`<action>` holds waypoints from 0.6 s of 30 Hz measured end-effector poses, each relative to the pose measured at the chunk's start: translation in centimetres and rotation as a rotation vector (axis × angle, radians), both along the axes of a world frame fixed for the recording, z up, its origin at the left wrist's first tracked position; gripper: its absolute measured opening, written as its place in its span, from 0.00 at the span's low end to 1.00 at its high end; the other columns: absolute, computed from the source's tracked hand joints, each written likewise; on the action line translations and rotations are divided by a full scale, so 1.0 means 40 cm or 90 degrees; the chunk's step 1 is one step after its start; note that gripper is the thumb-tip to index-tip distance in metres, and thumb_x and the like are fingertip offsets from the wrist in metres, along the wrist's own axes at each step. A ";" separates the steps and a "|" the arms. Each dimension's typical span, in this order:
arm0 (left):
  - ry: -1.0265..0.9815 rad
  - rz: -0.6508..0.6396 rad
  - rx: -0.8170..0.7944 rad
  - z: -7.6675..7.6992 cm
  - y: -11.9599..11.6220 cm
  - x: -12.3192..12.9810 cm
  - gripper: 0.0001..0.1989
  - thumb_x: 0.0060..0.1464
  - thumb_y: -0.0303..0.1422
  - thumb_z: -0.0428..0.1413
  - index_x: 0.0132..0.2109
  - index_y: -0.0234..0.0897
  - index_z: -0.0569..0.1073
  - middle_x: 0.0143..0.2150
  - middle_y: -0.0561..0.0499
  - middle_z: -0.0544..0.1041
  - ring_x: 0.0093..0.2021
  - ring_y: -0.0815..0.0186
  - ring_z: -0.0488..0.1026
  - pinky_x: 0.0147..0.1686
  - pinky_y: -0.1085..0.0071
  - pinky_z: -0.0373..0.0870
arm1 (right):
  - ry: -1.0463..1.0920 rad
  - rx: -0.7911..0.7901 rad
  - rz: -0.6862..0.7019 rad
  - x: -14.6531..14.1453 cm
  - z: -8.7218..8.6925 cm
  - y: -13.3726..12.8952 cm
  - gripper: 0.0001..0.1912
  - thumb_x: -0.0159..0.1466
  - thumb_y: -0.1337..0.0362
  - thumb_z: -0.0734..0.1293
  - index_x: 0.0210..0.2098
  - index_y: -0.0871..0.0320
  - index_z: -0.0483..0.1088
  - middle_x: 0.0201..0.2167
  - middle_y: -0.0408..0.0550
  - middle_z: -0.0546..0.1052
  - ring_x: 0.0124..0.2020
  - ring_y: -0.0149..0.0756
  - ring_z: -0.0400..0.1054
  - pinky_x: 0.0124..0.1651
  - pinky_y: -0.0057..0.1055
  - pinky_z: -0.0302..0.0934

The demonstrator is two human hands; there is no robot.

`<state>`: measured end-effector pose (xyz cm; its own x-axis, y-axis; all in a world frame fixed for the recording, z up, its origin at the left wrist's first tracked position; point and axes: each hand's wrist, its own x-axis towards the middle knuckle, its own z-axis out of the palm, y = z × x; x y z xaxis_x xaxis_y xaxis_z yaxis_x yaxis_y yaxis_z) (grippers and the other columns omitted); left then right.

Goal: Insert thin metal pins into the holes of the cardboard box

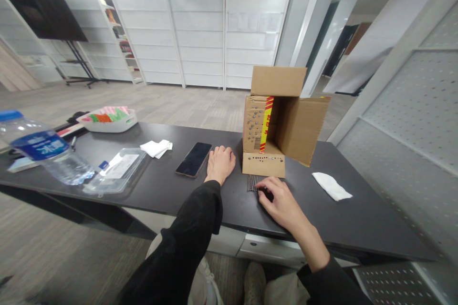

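Note:
A cardboard box (302, 128) stands on the dark table, its opening facing me and flaps spread. Small round metal heads dot its left side, and its lower front flap (264, 167) has rows of small holes. Just before that flap lies a row of thin metal nails or screws (251, 183). At the row's right end is my right hand (279, 200), thumb and fingers curled in a pinch; what lies between the tips is hidden. My left hand (220, 164) rests palm down, fingers loosely bent and holding nothing visible, beside a black phone (193, 159).
Left on the table (157, 195) are a water bottle (46, 147), a clear plastic case (119, 169), folded tissue (156, 148) and a white tray (110, 125) of colourful packets. Another tissue (332, 186) lies right. A perforated partition (404, 128) borders the right side.

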<state>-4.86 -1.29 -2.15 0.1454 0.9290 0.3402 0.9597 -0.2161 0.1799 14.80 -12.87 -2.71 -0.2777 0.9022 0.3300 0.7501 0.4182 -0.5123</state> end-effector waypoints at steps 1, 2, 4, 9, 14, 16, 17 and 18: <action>0.000 0.000 -0.003 0.000 0.000 0.000 0.13 0.65 0.35 0.45 0.44 0.39 0.74 0.45 0.44 0.75 0.50 0.57 0.68 0.49 0.61 0.61 | -0.002 0.005 -0.003 0.000 0.000 0.000 0.08 0.65 0.67 0.61 0.41 0.54 0.72 0.41 0.48 0.74 0.44 0.40 0.67 0.46 0.38 0.57; 0.000 0.000 -0.004 0.000 0.000 0.000 0.13 0.65 0.35 0.45 0.44 0.39 0.74 0.45 0.44 0.75 0.50 0.57 0.68 0.49 0.61 0.61 | -0.005 0.010 -0.006 0.000 -0.001 -0.001 0.09 0.65 0.67 0.61 0.42 0.54 0.72 0.42 0.48 0.74 0.44 0.41 0.67 0.47 0.39 0.57; 0.000 0.000 -0.001 0.000 0.000 0.000 0.13 0.65 0.35 0.45 0.45 0.39 0.74 0.45 0.44 0.75 0.50 0.57 0.68 0.49 0.61 0.61 | -0.011 0.016 -0.006 0.000 -0.001 0.000 0.09 0.65 0.67 0.61 0.42 0.54 0.72 0.43 0.48 0.74 0.45 0.41 0.67 0.48 0.39 0.57; -0.002 -0.004 0.007 -0.002 0.000 -0.001 0.13 0.65 0.35 0.45 0.44 0.39 0.74 0.44 0.44 0.75 0.50 0.57 0.68 0.48 0.60 0.61 | -0.017 0.018 0.006 -0.001 0.000 0.002 0.08 0.65 0.67 0.61 0.40 0.54 0.71 0.42 0.48 0.75 0.45 0.41 0.67 0.47 0.38 0.57; 0.007 -0.003 0.017 -0.002 0.001 -0.001 0.13 0.64 0.35 0.45 0.44 0.39 0.74 0.44 0.45 0.75 0.49 0.57 0.68 0.47 0.61 0.61 | -0.019 0.024 0.009 -0.001 0.002 0.002 0.07 0.65 0.67 0.61 0.39 0.54 0.71 0.40 0.48 0.76 0.44 0.41 0.67 0.45 0.37 0.57; 0.005 -0.004 0.018 -0.002 0.001 -0.002 0.13 0.64 0.35 0.45 0.44 0.39 0.74 0.44 0.45 0.75 0.49 0.57 0.68 0.47 0.61 0.61 | -0.017 0.024 0.010 -0.001 0.004 0.001 0.07 0.65 0.67 0.61 0.39 0.54 0.71 0.40 0.48 0.76 0.44 0.41 0.67 0.45 0.37 0.57; 0.005 -0.004 0.019 -0.003 0.001 -0.002 0.13 0.64 0.35 0.45 0.44 0.39 0.74 0.44 0.45 0.75 0.49 0.57 0.68 0.47 0.61 0.61 | -0.016 0.023 0.010 -0.001 0.005 0.000 0.07 0.65 0.67 0.61 0.39 0.54 0.71 0.40 0.48 0.76 0.44 0.41 0.67 0.45 0.37 0.57; 0.005 -0.003 0.020 -0.003 0.001 -0.002 0.13 0.64 0.35 0.45 0.44 0.39 0.74 0.44 0.45 0.75 0.49 0.57 0.68 0.47 0.61 0.61 | -0.015 0.023 0.009 -0.002 0.007 -0.001 0.07 0.65 0.67 0.61 0.39 0.54 0.71 0.40 0.47 0.76 0.44 0.41 0.67 0.45 0.37 0.57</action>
<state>-4.92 -1.26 -2.28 0.1529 0.9172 0.3678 0.9598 -0.2264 0.1657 14.73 -12.91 -2.44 -0.2990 0.8856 0.3554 0.7559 0.4471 -0.4783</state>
